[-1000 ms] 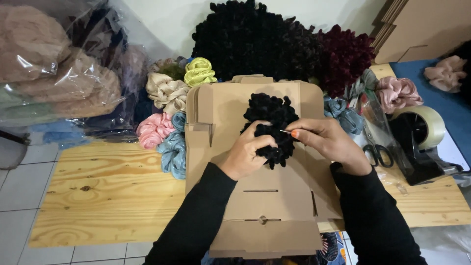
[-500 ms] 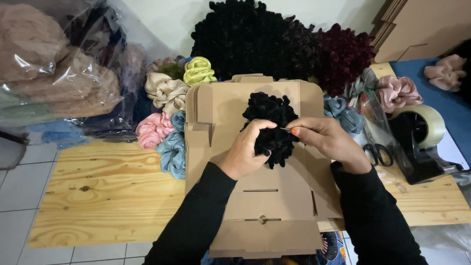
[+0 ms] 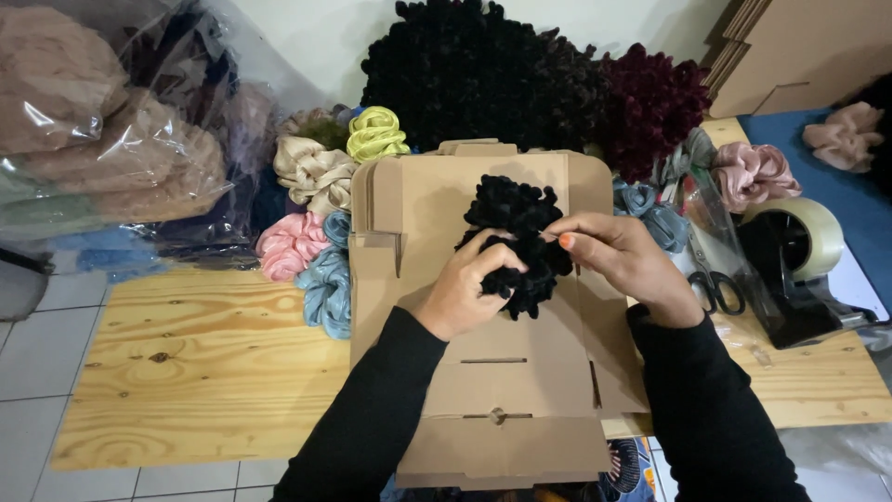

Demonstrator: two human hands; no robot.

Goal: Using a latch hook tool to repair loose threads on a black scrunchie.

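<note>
Both of my hands hold a black velvet scrunchie (image 3: pixel 517 216) above a flat unfolded cardboard box (image 3: pixel 437 200) lying on the wooden table (image 3: pixel 204 372). My left hand (image 3: pixel 465 290) grips the scrunchie's lower left side from below. My right hand (image 3: pixel 624 262) pinches its right edge between thumb and forefinger. Black sleeves cover both arms.
A heap of black and dark red scrunchies (image 3: pixel 520 79) sits behind the box. Satin scrunchies in cream, yellow, pink and blue (image 3: pixel 316 242) lie at its left. Clear bags of fabric (image 3: pixel 102 139) fill the far left. A tape dispenser (image 3: pixel 799 260) and scissors (image 3: pixel 711 288) are at right.
My hands shifted the scrunchie slightly; the left fingers closed further round its lower part. Little else moved.
</note>
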